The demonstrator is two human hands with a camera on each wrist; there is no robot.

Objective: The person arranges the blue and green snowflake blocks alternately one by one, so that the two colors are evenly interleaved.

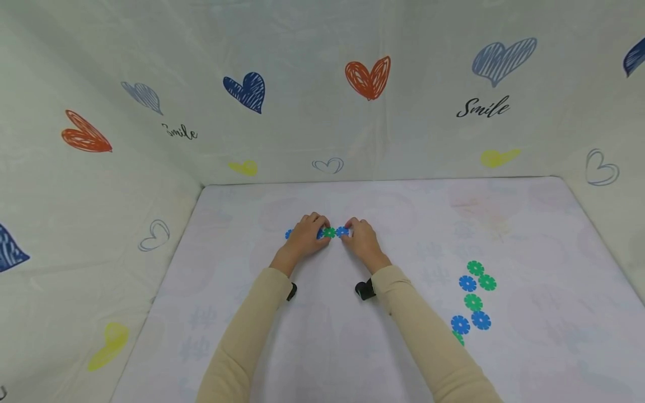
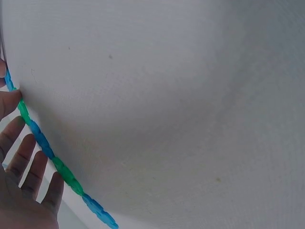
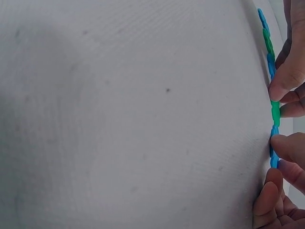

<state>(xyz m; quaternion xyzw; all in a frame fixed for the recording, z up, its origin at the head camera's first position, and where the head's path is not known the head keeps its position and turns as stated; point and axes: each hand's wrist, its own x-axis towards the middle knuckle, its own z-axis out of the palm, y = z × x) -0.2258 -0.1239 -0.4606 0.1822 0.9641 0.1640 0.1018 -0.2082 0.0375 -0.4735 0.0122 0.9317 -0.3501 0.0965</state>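
Flat notched discs, blue and green by turns, stand in a linked row near the far side of the table. My left hand point(image 1: 305, 235) lies over the row and pinches a green disc point(image 1: 330, 232) between thumb and forefinger; its other fingers run along the row in the left wrist view. My right hand point(image 1: 365, 242) pinches the blue disc point(image 1: 342, 231) at the right end. That blue disc point(image 3: 274, 143) meets the green one point(image 3: 276, 113) edge to edge. On the left, another blue disc point(image 1: 288, 234) sticks out past my left hand, which hides part of the row.
Loose blue and green discs lie right of my right forearm, among them a green disc point(image 1: 475, 268) and a blue disc point(image 1: 481, 320). My right sleeve point(image 1: 428, 336) partly covers one green disc point(image 1: 458, 337). A heart-printed cloth point(image 1: 302, 134) rises behind the white table point(image 1: 227, 224).
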